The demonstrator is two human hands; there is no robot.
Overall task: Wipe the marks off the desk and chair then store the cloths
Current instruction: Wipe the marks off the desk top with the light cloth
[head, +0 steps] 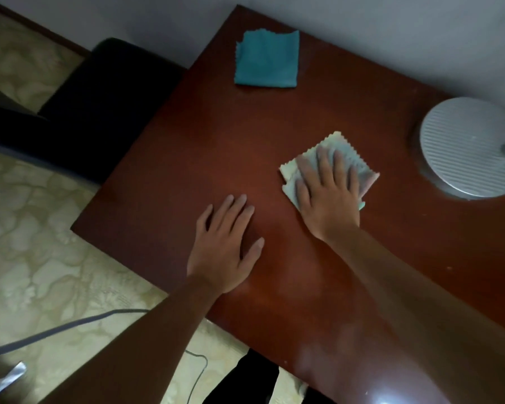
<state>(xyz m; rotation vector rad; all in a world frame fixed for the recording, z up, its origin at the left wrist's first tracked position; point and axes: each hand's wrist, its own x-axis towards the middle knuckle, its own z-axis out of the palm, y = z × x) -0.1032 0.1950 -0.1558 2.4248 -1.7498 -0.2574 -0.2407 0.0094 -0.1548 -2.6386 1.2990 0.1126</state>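
My right hand (pixel 328 196) lies flat with straight fingers on a pale folded cloth (pixel 359 164) with a zigzag edge, pressing it onto the dark red-brown desk (pixel 204 158). My left hand (pixel 225 243) rests open and flat on the bare desk top, just left of the cloth and holding nothing. A folded teal cloth (pixel 267 59) lies by itself near the desk's far edge, close to the wall. A dark chair (pixel 99 106) stands against the desk's left side.
A round ribbed silver lamp base (pixel 467 147) stands on the desk at the right. A grey cable (pixel 56 328) runs over the patterned floor at the lower left. The wall (pixel 362 33) borders the desk's far side.
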